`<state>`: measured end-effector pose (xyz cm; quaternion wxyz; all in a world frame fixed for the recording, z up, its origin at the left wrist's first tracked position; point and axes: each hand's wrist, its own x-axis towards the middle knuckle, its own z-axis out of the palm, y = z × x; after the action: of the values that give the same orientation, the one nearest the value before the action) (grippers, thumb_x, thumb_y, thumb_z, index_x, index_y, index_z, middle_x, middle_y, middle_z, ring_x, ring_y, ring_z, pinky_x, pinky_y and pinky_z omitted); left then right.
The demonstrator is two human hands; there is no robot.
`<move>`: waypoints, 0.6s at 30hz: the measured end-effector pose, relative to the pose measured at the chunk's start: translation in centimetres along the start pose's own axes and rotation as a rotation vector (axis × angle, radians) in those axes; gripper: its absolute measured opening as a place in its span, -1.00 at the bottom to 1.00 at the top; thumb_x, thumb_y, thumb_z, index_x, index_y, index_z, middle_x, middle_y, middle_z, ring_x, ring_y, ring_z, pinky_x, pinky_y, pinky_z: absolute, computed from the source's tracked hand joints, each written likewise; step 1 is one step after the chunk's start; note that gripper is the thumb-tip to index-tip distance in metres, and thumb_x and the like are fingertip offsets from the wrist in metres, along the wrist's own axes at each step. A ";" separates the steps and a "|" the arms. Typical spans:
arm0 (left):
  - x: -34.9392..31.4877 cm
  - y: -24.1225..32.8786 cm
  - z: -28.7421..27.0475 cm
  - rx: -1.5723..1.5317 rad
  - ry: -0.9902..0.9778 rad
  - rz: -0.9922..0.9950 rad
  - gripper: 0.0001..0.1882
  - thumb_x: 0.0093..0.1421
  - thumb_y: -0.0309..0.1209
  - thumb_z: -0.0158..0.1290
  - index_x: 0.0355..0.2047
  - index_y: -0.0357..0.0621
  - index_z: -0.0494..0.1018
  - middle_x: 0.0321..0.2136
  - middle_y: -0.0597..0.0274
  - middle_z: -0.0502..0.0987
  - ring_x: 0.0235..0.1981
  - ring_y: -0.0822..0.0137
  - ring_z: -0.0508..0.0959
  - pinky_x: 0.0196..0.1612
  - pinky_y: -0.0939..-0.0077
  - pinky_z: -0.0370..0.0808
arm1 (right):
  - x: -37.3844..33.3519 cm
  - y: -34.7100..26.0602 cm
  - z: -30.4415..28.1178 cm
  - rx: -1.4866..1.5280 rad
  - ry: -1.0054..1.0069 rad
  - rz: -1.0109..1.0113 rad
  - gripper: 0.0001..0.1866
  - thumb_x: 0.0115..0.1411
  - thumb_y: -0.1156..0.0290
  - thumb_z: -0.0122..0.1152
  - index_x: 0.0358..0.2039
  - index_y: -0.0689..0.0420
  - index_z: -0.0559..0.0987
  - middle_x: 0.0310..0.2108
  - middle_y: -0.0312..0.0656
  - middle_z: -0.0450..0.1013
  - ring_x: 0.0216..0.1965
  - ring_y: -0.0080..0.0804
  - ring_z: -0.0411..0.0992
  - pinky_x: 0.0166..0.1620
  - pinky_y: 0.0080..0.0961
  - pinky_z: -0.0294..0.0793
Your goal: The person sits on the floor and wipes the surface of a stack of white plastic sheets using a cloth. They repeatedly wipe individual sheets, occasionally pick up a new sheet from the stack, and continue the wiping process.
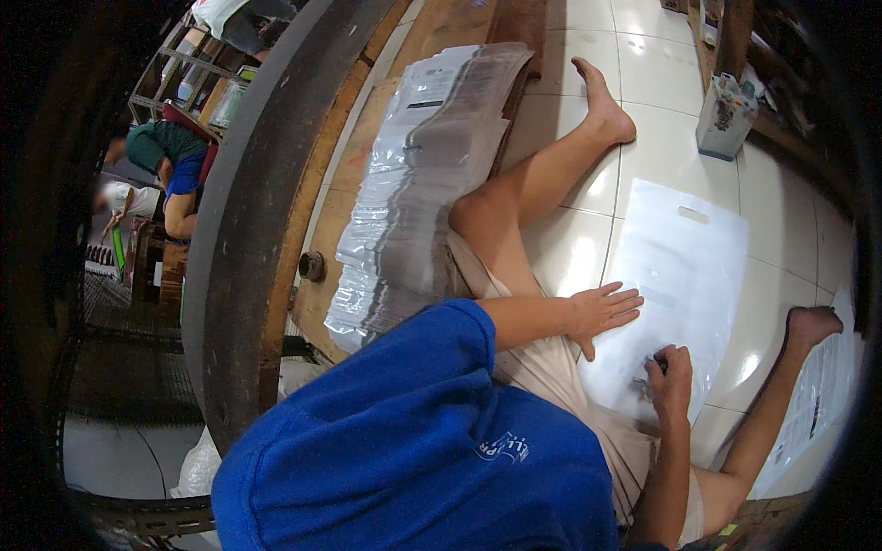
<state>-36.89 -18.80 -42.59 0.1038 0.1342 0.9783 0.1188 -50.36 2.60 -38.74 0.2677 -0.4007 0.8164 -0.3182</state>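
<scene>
Smooth, glossy, whitish plastic in the die-cut-handle bag (684, 266), and likewise in the printed sheet (810, 404) towards the floor's right edge; hard, polished tile across the floor (666, 142), bright with reflections; shiny, rippled plastic in the stacked bags (418, 174), over plain matt wood in the board (441, 26); soft matt cloth in the blue shirt (386, 413); creased, dull fabric in the beige shorts (560, 381); dark matt top and raw-looking wooden edge on the bench (248, 211).

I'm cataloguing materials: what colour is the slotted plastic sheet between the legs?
The sheet is white, clearest in the head view.
</scene>
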 end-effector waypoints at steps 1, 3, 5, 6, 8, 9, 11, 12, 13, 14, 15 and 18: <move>0.4 -0.3 0.1 0.023 0.008 -0.012 0.26 -0.27 0.26 0.17 0.23 -0.40 -0.09 0.28 -0.19 -0.15 0.33 -0.01 -0.18 0.32 0.07 -0.21 | 0.1 -0.2 0.5 0.002 -0.002 -0.013 -0.79 -0.15 0.60 0.24 -0.45 0.25 0.43 -0.40 0.00 0.29 -0.34 -0.05 0.33 -0.25 -0.27 0.34; 0.6 -0.7 -0.3 0.040 -0.010 -0.042 0.29 -0.30 0.27 0.17 0.23 -0.40 -0.09 0.29 -0.17 -0.16 0.33 0.00 -0.18 0.32 0.07 -0.22 | 0.3 -0.7 1.7 -0.020 -0.022 -0.093 -0.79 -0.15 0.61 0.23 -0.43 0.25 0.44 -0.38 0.01 0.30 -0.32 -0.03 0.34 -0.24 -0.26 0.34; 0.9 -0.8 -1.6 0.033 -0.056 -0.070 0.32 -0.34 0.28 0.19 0.23 -0.40 -0.10 0.29 -0.16 -0.16 0.34 0.01 -0.19 0.32 0.08 -0.22 | 0.0 -1.0 4.1 -0.058 -0.044 -0.166 -0.79 -0.13 0.60 0.20 -0.40 0.24 0.45 -0.37 0.02 0.30 -0.31 -0.02 0.33 -0.23 -0.23 0.35; 0.8 -0.9 -1.4 0.028 -0.042 -0.064 0.34 -0.36 0.31 0.17 0.23 -0.40 -0.10 0.29 -0.16 -0.16 0.34 0.01 -0.20 0.32 0.07 -0.23 | 0.0 -1.7 5.4 -0.114 -0.061 -0.211 -0.79 -0.13 0.59 0.20 -0.40 0.24 0.46 -0.37 0.01 0.30 -0.31 -0.02 0.33 -0.23 -0.22 0.35; 0.7 -1.2 -0.8 0.026 -0.017 -0.044 0.38 -0.40 0.37 0.15 0.23 -0.40 -0.09 0.29 -0.16 -0.17 0.34 0.00 -0.21 0.31 0.04 -0.24 | -0.6 -1.6 8.1 -0.202 -0.175 -0.258 -0.83 -0.09 0.57 0.15 -0.40 0.24 0.48 -0.35 0.01 0.31 -0.26 -0.03 0.34 -0.23 -0.19 0.36; 0.6 -1.3 -0.7 0.028 -0.017 -0.047 0.38 -0.39 0.37 0.15 0.23 -0.40 -0.09 0.29 -0.16 -0.17 0.34 0.00 -0.21 0.31 0.04 -0.24 | -1.1 -3.6 7.8 -0.177 -0.210 -0.207 -0.87 -0.05 0.57 0.09 -0.42 0.24 0.49 -0.33 0.02 0.33 -0.22 -0.03 0.35 -0.23 -0.17 0.37; 0.4 -1.3 -0.6 0.032 -0.019 -0.052 0.38 -0.39 0.37 0.15 0.23 -0.40 -0.10 0.29 -0.16 -0.17 0.34 0.00 -0.20 0.31 0.04 -0.23 | -1.1 -3.0 7.7 -0.264 -0.247 -0.162 -0.88 -0.03 0.56 0.05 -0.43 0.25 0.49 -0.33 0.04 0.33 -0.21 -0.01 0.35 -0.24 -0.17 0.37; 0.6 -1.1 -0.5 0.036 -0.020 -0.051 0.38 -0.39 0.37 0.15 0.24 -0.40 -0.10 0.29 -0.16 -0.17 0.34 0.00 -0.20 0.31 0.04 -0.23 | -1.5 -2.1 7.3 -0.314 -0.265 -0.129 -0.88 -0.02 0.56 0.03 -0.43 0.25 0.49 -0.33 0.05 0.33 -0.21 0.00 0.35 -0.24 -0.16 0.38; 0.7 -1.2 -0.5 0.048 -0.020 -0.046 0.38 -0.39 0.37 0.15 0.24 -0.40 -0.11 0.29 -0.16 -0.17 0.34 0.01 -0.20 0.31 0.04 -0.23 | -2.1 -0.2 6.8 -0.328 -0.226 -0.116 -0.87 -0.04 0.56 0.06 -0.42 0.25 0.50 -0.31 0.09 0.33 -0.21 0.04 0.35 -0.20 -0.14 0.38; 0.5 -1.5 -0.1 0.044 -0.021 -0.048 0.38 -0.39 0.37 0.15 0.24 -0.40 -0.11 0.29 -0.16 -0.17 0.34 0.01 -0.21 0.31 0.05 -0.23 | -2.6 1.7 5.8 -0.323 -0.172 -0.153 -0.86 -0.06 0.56 0.07 -0.42 0.26 0.50 -0.29 0.14 0.32 -0.20 0.09 0.35 -0.14 -0.13 0.37; 0.5 -1.4 0.0 0.051 -0.032 -0.054 0.38 -0.38 0.37 0.14 0.24 -0.40 -0.11 0.29 -0.15 -0.17 0.34 0.01 -0.21 0.31 0.05 -0.23 | -2.6 1.9 3.2 -0.286 -0.210 -0.010 -0.85 -0.08 0.57 0.08 -0.42 0.27 0.49 -0.27 0.18 0.32 -0.20 0.13 0.35 -0.11 -0.13 0.37; 0.9 -1.3 -0.9 0.070 -0.057 -0.047 0.37 -0.36 0.35 0.15 0.24 -0.39 -0.13 0.30 -0.15 -0.19 0.34 0.02 -0.22 0.31 0.06 -0.24 | -3.6 9.9 -2.7 -0.358 -0.101 0.086 -0.82 -0.14 0.63 0.09 -0.43 0.33 0.43 -0.31 0.16 0.30 -0.25 0.15 0.32 -0.15 -0.07 0.31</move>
<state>-38.21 -19.92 -42.23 0.1296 0.1181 0.9814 0.0784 -55.06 11.14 -43.54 0.2460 -0.4224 0.8618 -0.1355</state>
